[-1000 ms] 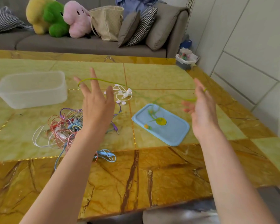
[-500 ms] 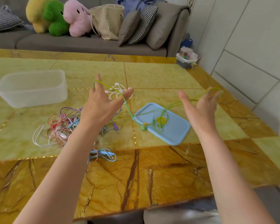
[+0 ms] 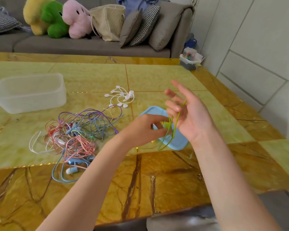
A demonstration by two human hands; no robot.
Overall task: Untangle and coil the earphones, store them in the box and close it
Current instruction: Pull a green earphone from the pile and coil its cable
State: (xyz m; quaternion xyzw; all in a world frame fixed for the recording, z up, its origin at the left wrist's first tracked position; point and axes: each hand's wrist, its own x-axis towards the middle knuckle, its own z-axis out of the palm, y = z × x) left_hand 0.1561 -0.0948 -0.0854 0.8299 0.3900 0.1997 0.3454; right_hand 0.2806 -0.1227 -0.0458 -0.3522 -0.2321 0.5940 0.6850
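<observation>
Above the blue lid (image 3: 178,144), left hand (image 3: 145,129) pinches green earphone cable (image 3: 171,129) over open right hand (image 3: 188,114)

- grey sofa (image 3: 90,45) behind the table
- yellow-green (image 3: 45,19) and pink (image 3: 77,20) plush toys
- woven bag (image 3: 109,22)
- patterned cushions (image 3: 145,25)
- small lidded bin (image 3: 189,61) on the floor

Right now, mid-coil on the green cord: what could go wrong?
1. The green cord hangs in loose loops over the right hand's straight fingers; with only the left hand pinching it, the coil may slip off.
2. Its dangling end trails over the blue lid and could snag or drag it.
3. The tangled pile lies close to the left forearm, so a sweep might catch cords.
</observation>
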